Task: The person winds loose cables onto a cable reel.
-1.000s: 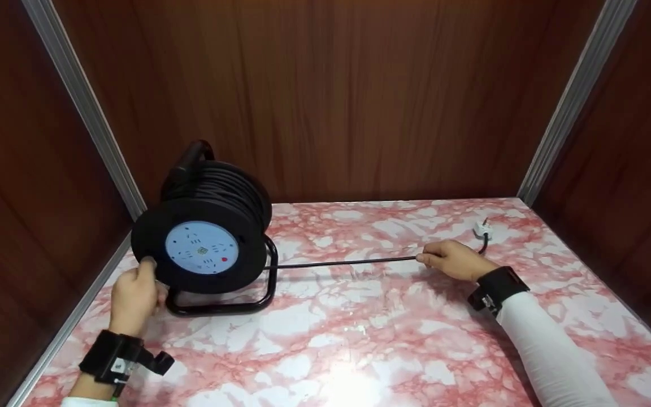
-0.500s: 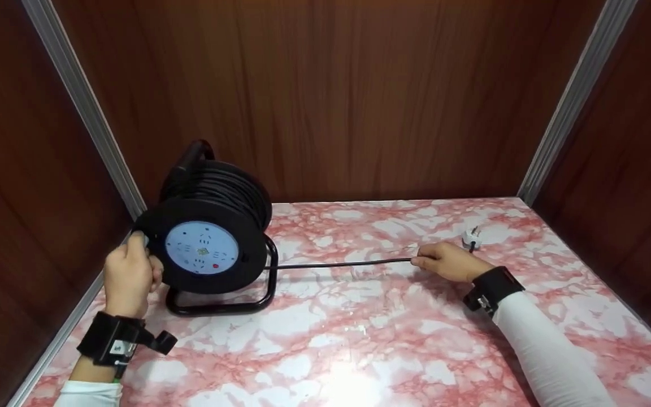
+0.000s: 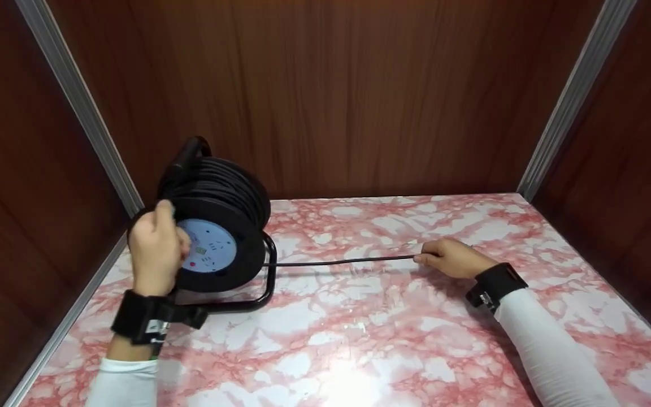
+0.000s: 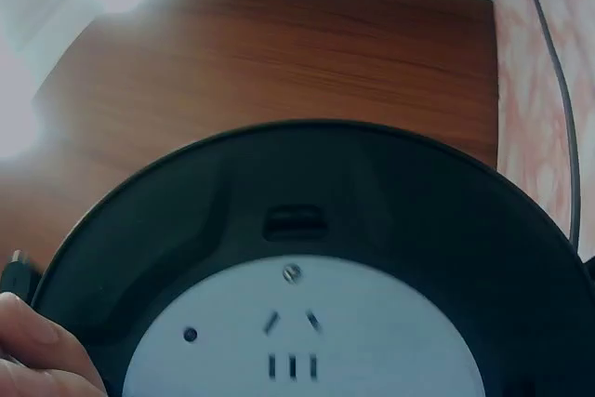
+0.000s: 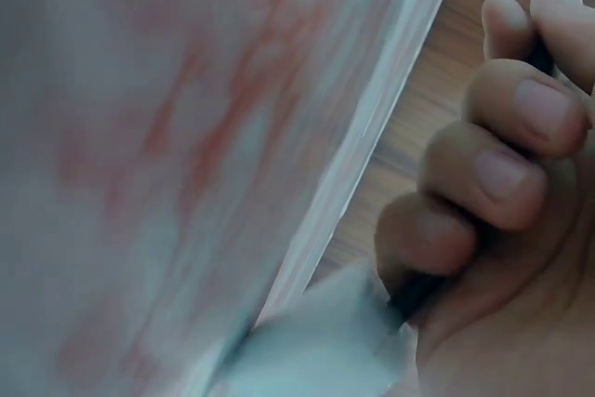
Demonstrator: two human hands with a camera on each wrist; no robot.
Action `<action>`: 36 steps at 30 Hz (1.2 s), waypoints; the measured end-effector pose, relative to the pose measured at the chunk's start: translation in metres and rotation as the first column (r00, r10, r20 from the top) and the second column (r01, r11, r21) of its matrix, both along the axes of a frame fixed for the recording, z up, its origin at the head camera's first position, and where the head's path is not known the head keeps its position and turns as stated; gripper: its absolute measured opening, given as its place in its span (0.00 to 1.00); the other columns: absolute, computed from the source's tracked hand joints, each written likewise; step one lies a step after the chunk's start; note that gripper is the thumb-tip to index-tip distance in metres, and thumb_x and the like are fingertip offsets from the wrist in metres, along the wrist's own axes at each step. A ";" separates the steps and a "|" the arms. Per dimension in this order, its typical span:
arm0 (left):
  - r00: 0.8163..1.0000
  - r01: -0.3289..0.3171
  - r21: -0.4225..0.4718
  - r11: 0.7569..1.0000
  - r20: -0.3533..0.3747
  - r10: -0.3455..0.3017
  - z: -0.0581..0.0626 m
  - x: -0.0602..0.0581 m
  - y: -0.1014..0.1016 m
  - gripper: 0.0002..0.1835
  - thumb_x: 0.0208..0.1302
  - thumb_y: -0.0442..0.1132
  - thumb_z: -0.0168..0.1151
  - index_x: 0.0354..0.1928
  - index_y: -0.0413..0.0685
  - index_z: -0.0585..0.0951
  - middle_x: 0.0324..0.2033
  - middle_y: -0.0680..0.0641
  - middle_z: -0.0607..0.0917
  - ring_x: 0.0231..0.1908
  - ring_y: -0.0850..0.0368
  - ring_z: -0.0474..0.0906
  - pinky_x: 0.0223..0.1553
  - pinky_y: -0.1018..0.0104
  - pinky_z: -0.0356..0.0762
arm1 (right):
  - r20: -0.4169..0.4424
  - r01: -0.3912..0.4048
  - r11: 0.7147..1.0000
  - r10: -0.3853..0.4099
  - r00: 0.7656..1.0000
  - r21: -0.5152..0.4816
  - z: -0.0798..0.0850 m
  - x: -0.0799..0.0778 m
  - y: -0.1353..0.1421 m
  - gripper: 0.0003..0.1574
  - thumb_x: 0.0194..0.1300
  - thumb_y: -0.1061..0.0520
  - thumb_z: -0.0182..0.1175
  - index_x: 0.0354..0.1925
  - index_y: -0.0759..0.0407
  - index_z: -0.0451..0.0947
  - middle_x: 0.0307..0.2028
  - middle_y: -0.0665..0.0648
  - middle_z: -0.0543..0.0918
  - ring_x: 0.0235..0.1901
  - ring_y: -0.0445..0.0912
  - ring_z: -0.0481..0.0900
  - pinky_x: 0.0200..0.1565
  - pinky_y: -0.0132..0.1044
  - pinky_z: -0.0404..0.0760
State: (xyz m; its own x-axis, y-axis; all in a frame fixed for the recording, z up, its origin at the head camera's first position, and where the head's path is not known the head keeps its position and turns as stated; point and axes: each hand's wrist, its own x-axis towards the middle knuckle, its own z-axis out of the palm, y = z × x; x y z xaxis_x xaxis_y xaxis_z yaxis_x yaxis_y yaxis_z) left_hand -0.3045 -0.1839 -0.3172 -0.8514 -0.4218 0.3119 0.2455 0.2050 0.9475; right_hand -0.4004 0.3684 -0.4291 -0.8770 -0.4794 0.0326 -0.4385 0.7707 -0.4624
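A black cable reel (image 3: pixel 229 232) with a pale blue socket face (image 3: pixel 215 249) stands on its tubular frame at the left of the table. My left hand (image 3: pixel 159 249) is curled at the near left part of the reel's disc. In the left wrist view its fingers (image 4: pixel 46 350) grip beside a small dark knob (image 4: pixel 19 276), mostly hidden. From the reel a thin black cable (image 3: pixel 342 262) runs right, nearly straight, to my right hand (image 3: pixel 452 259), which grips it. In the right wrist view, the fingers wrap the cable and a blurred white plug (image 5: pixel 321 341) hangs below the palm.
Red and white marbled table (image 3: pixel 348 350) lies under everything. Brown wood-look panels (image 3: pixel 370 102) enclose it at the back and both sides, with grey metal strips (image 3: pixel 563 102) at the corners. The reel stands close to the left and back panels.
My left hand has moved up and right round the reel's face, and the socket face has turned clockwise. The right hand stays almost in place; the plug has slid toward it, out of the head view.
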 end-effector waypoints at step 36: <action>0.987 -0.140 -0.594 0.792 -0.146 0.065 -0.041 -0.001 0.072 0.26 0.83 0.56 0.44 0.26 0.47 0.69 0.19 0.41 0.73 0.20 0.37 0.75 0.23 0.43 0.69 | -0.097 -0.202 0.979 0.204 0.974 0.032 -0.003 0.007 -0.064 0.09 0.79 0.49 0.62 0.41 0.49 0.85 0.29 0.41 0.78 0.30 0.39 0.75 0.38 0.40 0.75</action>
State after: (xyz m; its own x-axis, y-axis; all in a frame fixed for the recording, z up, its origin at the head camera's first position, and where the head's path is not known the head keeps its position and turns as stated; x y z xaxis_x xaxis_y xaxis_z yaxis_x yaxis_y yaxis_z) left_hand -0.3060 -0.1119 -0.3583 -0.7574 -0.2004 0.6214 0.2865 0.7532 0.5922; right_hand -0.3938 0.3044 -0.4324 -0.7544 -0.6485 0.1018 -0.6294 0.6705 -0.3928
